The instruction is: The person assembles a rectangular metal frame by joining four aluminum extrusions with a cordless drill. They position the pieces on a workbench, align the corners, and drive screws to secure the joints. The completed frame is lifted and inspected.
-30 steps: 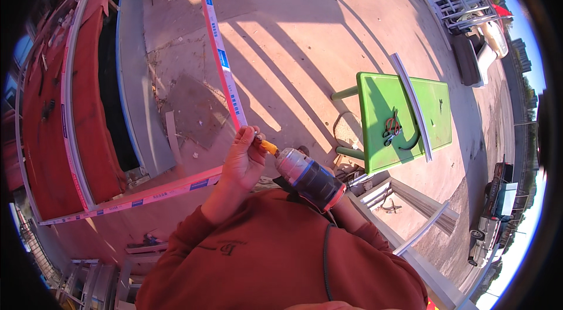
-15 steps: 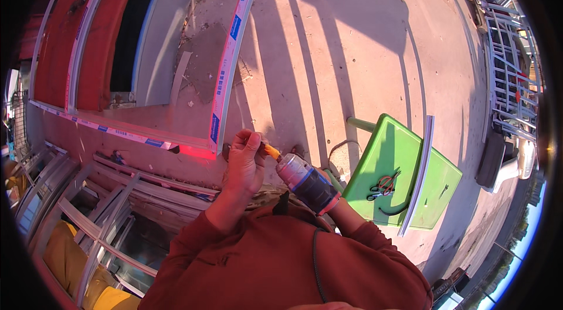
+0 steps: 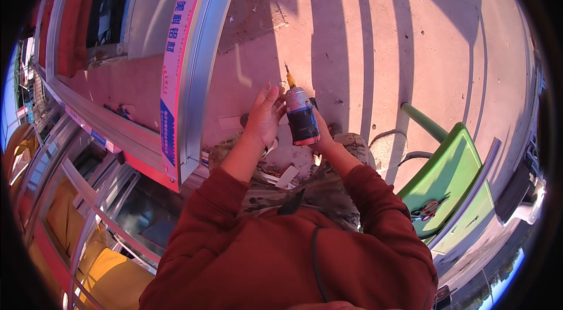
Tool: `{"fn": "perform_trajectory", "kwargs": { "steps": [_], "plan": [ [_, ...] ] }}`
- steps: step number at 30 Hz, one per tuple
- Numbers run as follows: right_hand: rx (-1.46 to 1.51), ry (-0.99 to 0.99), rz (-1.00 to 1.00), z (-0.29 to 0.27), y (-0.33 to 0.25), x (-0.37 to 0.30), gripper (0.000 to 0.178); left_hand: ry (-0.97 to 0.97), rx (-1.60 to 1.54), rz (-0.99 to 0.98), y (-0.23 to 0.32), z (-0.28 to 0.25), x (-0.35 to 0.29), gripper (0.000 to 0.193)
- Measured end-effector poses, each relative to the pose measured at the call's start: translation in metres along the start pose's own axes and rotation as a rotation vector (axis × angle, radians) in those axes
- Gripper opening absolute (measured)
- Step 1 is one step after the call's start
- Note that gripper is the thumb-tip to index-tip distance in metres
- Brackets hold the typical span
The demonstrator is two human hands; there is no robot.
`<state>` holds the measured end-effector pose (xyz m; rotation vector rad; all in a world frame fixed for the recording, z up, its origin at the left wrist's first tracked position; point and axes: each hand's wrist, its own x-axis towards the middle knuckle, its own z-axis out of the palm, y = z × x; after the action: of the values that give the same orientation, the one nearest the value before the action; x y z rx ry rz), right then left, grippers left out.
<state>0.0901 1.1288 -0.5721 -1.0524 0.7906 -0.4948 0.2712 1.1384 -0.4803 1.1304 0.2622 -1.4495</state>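
Note:
My right hand (image 3: 322,135) grips a cordless drill (image 3: 302,123) with a dark body and a silver front, its fingers mostly hidden behind the tool. From the drill's chuck a yellow bit holder (image 3: 290,79) with a thin dark bit points away from me. My left hand (image 3: 265,117) is beside the drill, palm turned toward it and fingers extended; I see nothing held in it. To the left of that hand, a silver aluminium frame bar (image 3: 206,69) with printed protective film on one face runs up and away.
At the right, a green table (image 3: 444,176) carries scissors (image 3: 427,210) and a long pale strip (image 3: 472,195). Several metal frames (image 3: 88,192) stack up at the lower left. Concrete ground (image 3: 340,34) with striped shadows lies ahead.
My left hand has come away from the yellow bit holder and opened. The drill now points ahead, showing its bit. My view has shifted, with the frame bar nearer and the table further right.

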Motion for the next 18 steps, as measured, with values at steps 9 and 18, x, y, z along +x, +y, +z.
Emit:
{"fn": "perform_trajectory", "kwargs": {
  "steps": [9,18],
  "plan": [
    [-0.586,0.395,-0.412,-0.056,0.134,0.269,0.042,0.277,0.057,0.677,0.044,-0.146,0.025,0.037],
    [0.955,-0.042,-0.239,-0.111,0.229,0.371,0.026,0.165,0.021,1.312,0.068,-0.162,-0.021,0.023]
  ]
}}
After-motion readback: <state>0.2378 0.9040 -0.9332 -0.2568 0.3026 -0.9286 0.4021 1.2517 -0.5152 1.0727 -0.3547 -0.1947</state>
